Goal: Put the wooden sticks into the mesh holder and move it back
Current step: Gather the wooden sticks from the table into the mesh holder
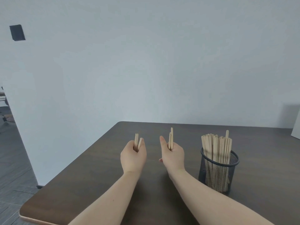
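Both forearms cross the table's (pixel 90 168) near edge; my left hand (pixel 133 155) and right hand (pixel 172 154) each clamp wooden sticks (pixel 170 138). Toward the right edge stands the crowded mesh holder (pixel 218 170); jamming more in could tip it.

Black mesh holder (pixel 219 169) upright, packed with pale wooden sticks (pixel 216 148); small upright bundles in each fist.

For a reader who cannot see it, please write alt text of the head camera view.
Each hand, left and right, grips upright wooden sticks above a dark table; a black mesh holder full of sticks stands to the right.
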Motion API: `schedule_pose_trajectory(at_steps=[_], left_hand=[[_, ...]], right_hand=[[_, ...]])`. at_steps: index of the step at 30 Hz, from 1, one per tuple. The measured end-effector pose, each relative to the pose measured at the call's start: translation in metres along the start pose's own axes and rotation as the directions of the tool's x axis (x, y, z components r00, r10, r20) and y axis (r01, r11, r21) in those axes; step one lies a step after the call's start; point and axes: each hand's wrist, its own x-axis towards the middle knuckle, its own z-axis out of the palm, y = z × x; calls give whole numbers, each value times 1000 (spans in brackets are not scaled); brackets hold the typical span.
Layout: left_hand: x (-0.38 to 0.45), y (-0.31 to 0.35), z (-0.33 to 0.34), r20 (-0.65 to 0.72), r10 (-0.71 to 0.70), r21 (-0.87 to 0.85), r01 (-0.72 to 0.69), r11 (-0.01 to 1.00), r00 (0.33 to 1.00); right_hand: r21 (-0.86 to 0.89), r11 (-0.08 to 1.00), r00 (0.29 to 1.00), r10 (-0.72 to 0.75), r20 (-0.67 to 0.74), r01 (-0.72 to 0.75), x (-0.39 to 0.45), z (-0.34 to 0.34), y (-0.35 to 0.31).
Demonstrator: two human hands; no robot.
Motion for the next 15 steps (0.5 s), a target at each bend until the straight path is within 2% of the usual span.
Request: schedule_pose_trajectory(at_steps=[9, 15], left_hand=[[2, -6, 3, 22, -20, 37, 19, 999, 1000], [13, 16, 5, -7, -57, 93, 58, 994, 998]], right_hand=[[-2, 1000, 1000, -18, -9, 18, 5, 4, 4], [12, 999, 999, -38, 2, 38, 7, 1, -12]])
